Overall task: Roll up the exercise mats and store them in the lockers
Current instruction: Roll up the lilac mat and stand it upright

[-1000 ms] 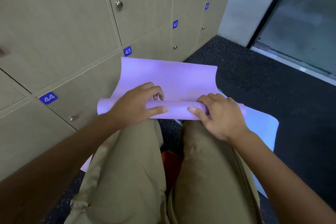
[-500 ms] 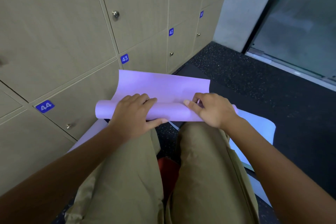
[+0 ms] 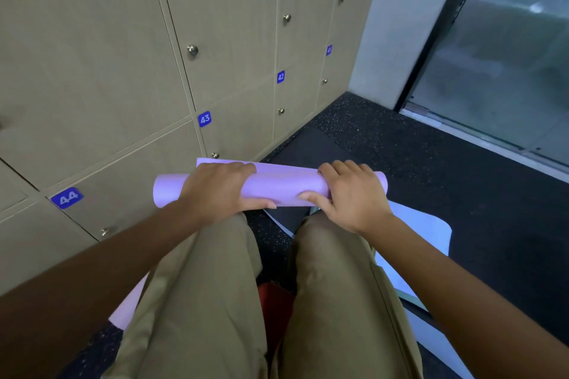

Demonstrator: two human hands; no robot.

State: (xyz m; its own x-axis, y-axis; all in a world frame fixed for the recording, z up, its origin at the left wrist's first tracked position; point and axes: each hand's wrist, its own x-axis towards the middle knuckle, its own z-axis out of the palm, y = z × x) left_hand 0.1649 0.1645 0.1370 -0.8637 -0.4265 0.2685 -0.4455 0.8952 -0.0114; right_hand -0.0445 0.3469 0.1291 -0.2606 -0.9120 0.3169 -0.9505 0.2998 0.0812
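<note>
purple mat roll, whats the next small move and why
Probably one more forward turn: both the left hand and right hand grip the purple foam mat roll, and only a thin strip of loose edge shows beyond it.

We see the wall of closed beige wooden lockers [image 3: 92,55] blocking the left side, just beyond the rolled purple foam mat [image 3: 277,186]. Open dark speckled rubber floor [image 3: 462,169] lies right. A flat pale blue mat [image 3: 418,234] covers floor beside our right knee.
</note>
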